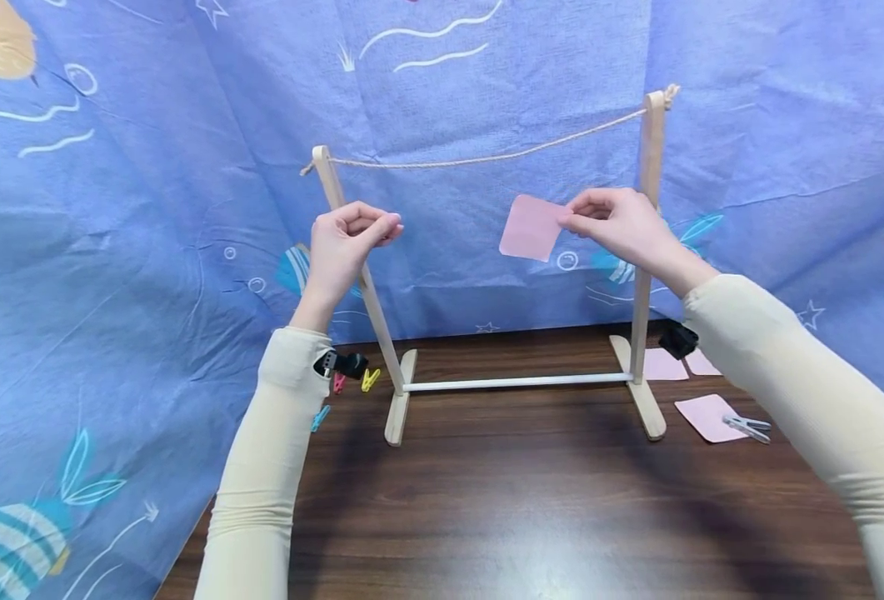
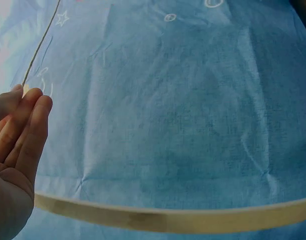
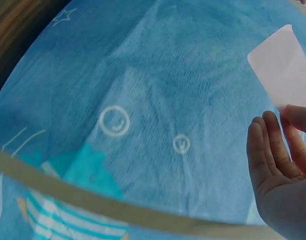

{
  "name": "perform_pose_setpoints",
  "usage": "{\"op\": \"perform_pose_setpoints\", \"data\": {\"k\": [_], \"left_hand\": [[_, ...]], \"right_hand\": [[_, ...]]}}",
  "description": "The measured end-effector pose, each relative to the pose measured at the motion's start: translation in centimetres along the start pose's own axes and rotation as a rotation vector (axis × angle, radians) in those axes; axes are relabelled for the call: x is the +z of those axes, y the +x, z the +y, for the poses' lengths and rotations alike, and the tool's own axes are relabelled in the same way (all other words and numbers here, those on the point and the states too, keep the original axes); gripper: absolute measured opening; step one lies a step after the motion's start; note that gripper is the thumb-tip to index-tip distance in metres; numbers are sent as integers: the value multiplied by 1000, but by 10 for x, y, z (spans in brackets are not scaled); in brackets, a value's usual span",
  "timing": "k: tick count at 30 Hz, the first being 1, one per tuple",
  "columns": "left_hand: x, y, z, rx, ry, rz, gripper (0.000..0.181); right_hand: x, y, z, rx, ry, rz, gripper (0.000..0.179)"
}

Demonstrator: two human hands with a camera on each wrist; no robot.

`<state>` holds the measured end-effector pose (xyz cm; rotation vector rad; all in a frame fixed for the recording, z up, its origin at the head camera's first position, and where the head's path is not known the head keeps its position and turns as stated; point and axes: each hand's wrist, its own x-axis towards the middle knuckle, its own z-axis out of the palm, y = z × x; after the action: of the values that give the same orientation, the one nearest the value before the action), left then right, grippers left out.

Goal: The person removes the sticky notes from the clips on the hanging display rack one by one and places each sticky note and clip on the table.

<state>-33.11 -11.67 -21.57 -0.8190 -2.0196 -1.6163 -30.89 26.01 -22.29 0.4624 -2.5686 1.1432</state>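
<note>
In the head view my right hand [image 1: 621,221] pinches a pink square of paper [image 1: 531,228] by its right corner. The rounded-cornered square is tilted in the air, below a thin rope [image 1: 479,159]. The right wrist view shows the thumb and a finger on the paper [image 3: 285,67], the other fingers curved alongside. My left hand [image 1: 347,242] is raised before the left wooden post, its thumb tip meeting the curled fingers, with no object visible between them. The rope [image 2: 40,47] shows beyond that hand [image 2: 18,140] in the left wrist view.
The rope sags between two wooden posts [image 1: 650,167] joined low by a white bar [image 1: 516,383]. At right lie pink squares [image 1: 666,364], one with a grey clothespin [image 1: 747,427] on it. Yellow [image 1: 370,380], red [image 1: 339,382] and blue [image 1: 320,418] clothespins lie left. Blue sea-print cloth [image 1: 449,275] hangs behind.
</note>
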Motion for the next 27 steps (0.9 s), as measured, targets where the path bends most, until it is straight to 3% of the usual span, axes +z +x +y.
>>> {"op": "perform_pose_setpoints", "data": {"k": [12,20,27], "left_hand": [[31,-13,-6,-20,38,-123,18],[48,-20,-23,-35,81,-192,20],[77,-25,-32,-3,171,-248,16]], "right_hand": [[-22,-41,20,23,-60,-26,36],[-39,-60,31,42,-60,-20,32],[-64,-75,50,107,-76,-1,35]]}}
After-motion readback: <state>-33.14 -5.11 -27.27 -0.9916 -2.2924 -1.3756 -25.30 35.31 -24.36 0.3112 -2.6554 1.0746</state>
